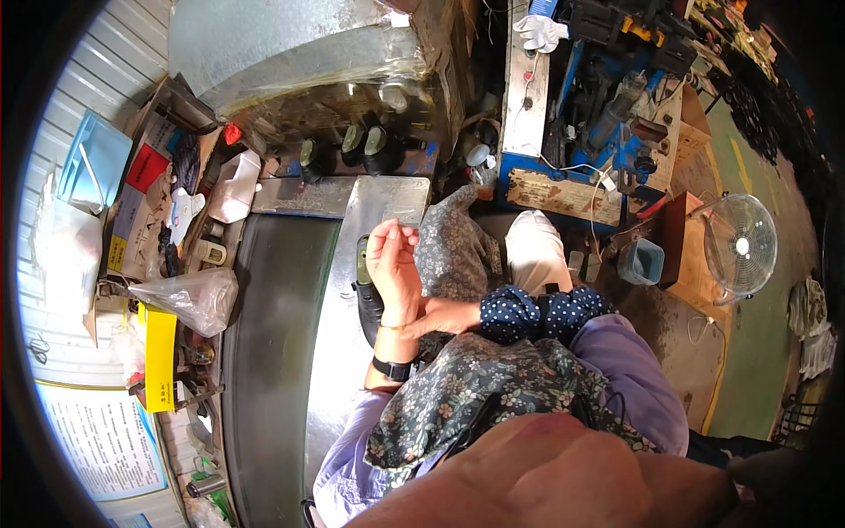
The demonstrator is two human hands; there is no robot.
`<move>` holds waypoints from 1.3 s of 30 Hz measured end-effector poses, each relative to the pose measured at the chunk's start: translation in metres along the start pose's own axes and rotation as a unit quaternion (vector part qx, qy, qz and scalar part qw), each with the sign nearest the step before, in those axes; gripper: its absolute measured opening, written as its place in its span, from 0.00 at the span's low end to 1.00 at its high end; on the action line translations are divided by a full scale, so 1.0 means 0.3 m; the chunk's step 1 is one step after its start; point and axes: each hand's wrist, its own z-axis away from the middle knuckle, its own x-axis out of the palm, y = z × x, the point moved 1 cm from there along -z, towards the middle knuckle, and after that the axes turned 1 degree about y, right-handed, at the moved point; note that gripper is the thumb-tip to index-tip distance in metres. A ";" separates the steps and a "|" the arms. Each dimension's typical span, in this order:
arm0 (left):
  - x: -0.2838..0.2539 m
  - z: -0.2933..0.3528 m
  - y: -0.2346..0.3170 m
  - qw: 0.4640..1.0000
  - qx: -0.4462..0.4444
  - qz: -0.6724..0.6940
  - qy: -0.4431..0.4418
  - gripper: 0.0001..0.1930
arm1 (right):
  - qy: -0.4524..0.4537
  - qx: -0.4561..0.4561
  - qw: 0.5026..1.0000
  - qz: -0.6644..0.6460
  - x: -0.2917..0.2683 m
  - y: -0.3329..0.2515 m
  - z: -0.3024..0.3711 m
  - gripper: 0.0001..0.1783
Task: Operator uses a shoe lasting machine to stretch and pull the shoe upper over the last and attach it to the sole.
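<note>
My left hand (396,271) is raised over the work surface. Its fingers are loosely curled and apart, with nothing seen in them. A black wristwatch (393,368) and a thin gold bracelet circle that forearm. From the right, my right hand (447,317) reaches across in a dotted dark-blue sleeve cover and closes round my left wrist; its fingertips are hidden. Just beyond the wrist, a black shoe (367,305) with an olive-green top piece stands on the pale metal plate (387,195), partly covered by my left hand.
A dark conveyor belt (273,352) runs along my left. Several similar black shoes (310,158) stand under the metal hood (299,53). A cluttered shelf with a plastic bag (195,297) is at far left. At right are a blue machine (616,150), a bin (641,262) and a fan (741,246).
</note>
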 end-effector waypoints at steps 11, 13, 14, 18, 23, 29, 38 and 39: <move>-0.406 0.052 -0.014 0.568 0.155 -0.808 0.012 0.35 | 0.083 0.021 0.991 0.107 -0.161 0.031 0.142 0.32; -0.448 0.073 -0.005 0.557 0.145 -0.818 -0.002 0.38 | 0.176 -0.030 0.973 0.147 -0.251 0.047 0.278 0.27; -0.452 0.078 0.004 0.591 0.136 -0.795 0.010 0.39 | 0.246 -0.030 0.950 0.192 -0.284 0.063 0.351 0.26; -0.321 0.110 -0.016 0.529 0.297 -0.795 -0.012 0.34 | 0.429 -0.054 0.861 0.268 -0.300 0.163 0.617 0.20; -0.046 0.196 -0.458 0.673 -0.045 -0.500 -0.543 0.22 | 0.443 -0.136 0.653 0.599 -0.185 0.221 0.759 0.09; -0.032 0.288 -1.008 0.433 -0.241 -0.546 -0.676 0.15 | 0.477 0.064 0.601 0.638 -0.046 0.268 0.819 0.07; 0.007 0.309 -1.256 0.282 -0.166 -0.495 -0.805 0.17 | 0.630 0.017 0.564 0.534 0.027 0.323 0.906 0.10; 0.013 0.312 -1.287 0.312 -0.185 -0.513 -0.778 0.18 | 0.633 0.018 0.574 0.518 0.016 0.321 0.910 0.11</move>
